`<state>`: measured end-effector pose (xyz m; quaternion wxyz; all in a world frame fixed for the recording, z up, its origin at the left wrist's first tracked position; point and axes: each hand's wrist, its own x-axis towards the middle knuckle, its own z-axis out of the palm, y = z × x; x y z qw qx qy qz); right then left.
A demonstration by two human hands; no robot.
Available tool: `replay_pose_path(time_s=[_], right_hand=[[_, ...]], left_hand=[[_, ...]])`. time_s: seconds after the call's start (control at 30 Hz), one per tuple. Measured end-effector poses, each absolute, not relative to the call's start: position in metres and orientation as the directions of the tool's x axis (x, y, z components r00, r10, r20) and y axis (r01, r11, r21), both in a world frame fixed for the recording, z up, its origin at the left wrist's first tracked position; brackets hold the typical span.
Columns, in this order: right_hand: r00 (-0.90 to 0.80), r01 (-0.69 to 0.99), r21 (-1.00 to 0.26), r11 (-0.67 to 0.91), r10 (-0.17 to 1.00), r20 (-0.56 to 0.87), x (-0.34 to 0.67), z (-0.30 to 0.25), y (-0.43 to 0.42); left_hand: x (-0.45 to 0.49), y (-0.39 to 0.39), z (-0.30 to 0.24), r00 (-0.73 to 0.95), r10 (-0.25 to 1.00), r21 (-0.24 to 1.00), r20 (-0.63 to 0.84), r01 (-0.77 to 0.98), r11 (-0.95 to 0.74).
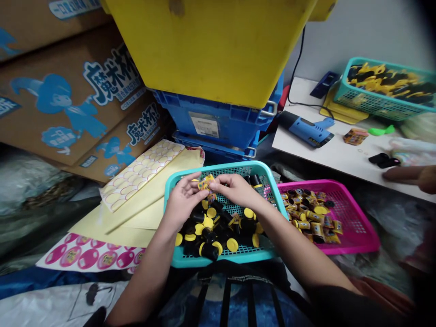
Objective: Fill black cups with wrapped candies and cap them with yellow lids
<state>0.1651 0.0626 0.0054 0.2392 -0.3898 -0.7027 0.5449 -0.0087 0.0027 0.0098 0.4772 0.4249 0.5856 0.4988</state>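
Observation:
Above the teal basket (pixel 277 200), both hands meet at a small yellow printed piece (pixel 205 182); whether it is a loose label or one wrapped round a container cannot be made out. My right hand (pixel 233 187) pinches its right end between thumb and fingers. On the other side, my left hand (pixel 185 196) grips it with curled fingers and thumb. Beneath them lie several small black cylinders with yellow caps (pixel 232 245), heaped loosely in the basket. Just below the held piece, another printed label (pixel 211 198) shows, partly hidden.
A pink basket (pixel 361 231) of labelled cylinders (pixel 316 218) adjoins on the right. Sticker sheets (pixel 143 175) lie left. Blue crates (pixel 218 116) and a yellow bin (pixel 218 45) rise ahead. A blue heat gun (pixel 306 129) rests on the white table (pixel 296 154); another person's hand (pixel 427 179) is far right.

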Motion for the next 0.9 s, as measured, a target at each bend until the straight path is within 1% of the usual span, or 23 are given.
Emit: replay_pose_path(time_s=[0.03,0.1,0.17,0.23,0.27,0.33,0.37,0.43,0.53,0.57,0.6,0.63,0.67,0.7,0.73,0.77,0.8,0.83,0.87,0.9], right_hand=[[-0.588,0.283,-0.951,0.127,0.806,-0.068,0.163,0.006,0.062],[-0.573,0.322,-0.932,0.167,0.818,-0.052,0.163,0.005,0.060],[-0.593,0.448,-0.862,0.237,0.801,-0.088,0.164,-0.002,0.055],[-0.701,0.556,-0.729,0.398,0.696,-0.154,0.163,-0.015,0.048],[-0.760,0.566,-0.659,0.495,0.624,-0.183,0.162,-0.022,0.044],[-0.836,0.523,-0.552,0.649,0.518,-0.182,0.158,-0.037,0.036],[-0.854,0.501,-0.515,0.696,0.493,-0.165,0.155,-0.043,0.034],[-0.880,0.463,-0.464,0.755,0.455,-0.138,0.149,-0.049,0.032],[-0.906,0.422,-0.440,0.793,0.386,-0.173,0.148,-0.046,0.036],[-0.900,0.434,-0.457,0.776,0.398,-0.180,0.150,-0.043,0.038],[-0.883,0.461,-0.493,0.738,0.440,-0.166,0.154,-0.038,0.041],[-0.851,0.487,-0.557,0.673,0.509,-0.129,0.160,-0.034,0.044],[-0.797,0.495,-0.649,0.578,0.599,-0.075,0.166,-0.028,0.047],[-0.720,0.460,-0.763,0.454,0.694,-0.020,0.173,-0.023,0.050],[-0.633,0.366,-0.874,0.319,0.774,0.017,0.179,-0.019,0.052],[-0.549,0.233,-0.954,0.187,0.835,0.030,0.184,-0.014,0.054],[-0.485,0.090,-0.993,0.077,0.874,0.024,0.188,-0.010,0.056],[-0.448,-0.035,-0.999,-0.005,0.894,0.012,0.191,-0.007,0.057],[-0.434,-0.119,-0.991,-0.057,0.901,0.001,0.192,-0.005,0.057],[-0.434,-0.159,-0.983,-0.087,0.901,-0.009,0.192,-0.003,0.057]], left_hand=[[-0.007,0.004,0.010,-0.176,0.971,0.987,-0.159,-0.043,0.154],[-0.007,0.006,0.009,-0.200,0.962,0.980,-0.187,-0.109,0.168],[-0.011,0.005,0.006,-0.241,0.949,0.978,-0.204,-0.098,0.185],[-0.016,0.002,0.002,-0.294,0.931,0.976,-0.217,-0.051,0.211],[-0.019,0.000,0.001,-0.319,0.922,0.974,-0.222,-0.032,0.224],[-0.023,-0.002,-0.003,-0.359,0.906,0.972,-0.223,-0.015,0.233],[-0.024,-0.002,-0.005,-0.375,0.901,0.973,-0.219,-0.013,0.231],[-0.026,-0.001,-0.008,-0.394,0.894,0.975,-0.212,-0.023,0.220],[-0.027,0.000,-0.013,-0.399,0.888,0.974,-0.227,-0.078,0.214],[-0.028,0.000,-0.014,-0.401,0.886,0.972,-0.234,-0.099,0.212],[-0.029,0.000,-0.015,-0.400,0.884,0.970,-0.240,-0.116,0.211],[-0.030,-0.001,-0.016,-0.399,0.884,0.969,-0.244,-0.128,0.210],[-0.031,-0.002,-0.017,-0.395,0.885,0.969,-0.245,-0.136,0.208],[-0.032,-0.003,-0.018,-0.386,0.889,0.968,-0.245,-0.143,0.205],[-0.032,-0.004,-0.018,-0.375,0.895,0.968,-0.243,-0.148,0.201],[-0.031,-0.005,-0.018,-0.362,0.901,0.969,-0.241,-0.150,0.198],[-0.029,-0.006,-0.018,-0.350,0.906,0.969,-0.238,-0.149,0.197],[-0.027,-0.006,-0.018,-0.338,0.911,0.969,-0.237,-0.144,0.199],[-0.025,-0.007,-0.018,-0.327,0.914,0.970,-0.238,-0.137,0.203],[-0.022,-0.006,-0.017,-0.320,0.917,0.970,-0.239,-0.130,0.208]])
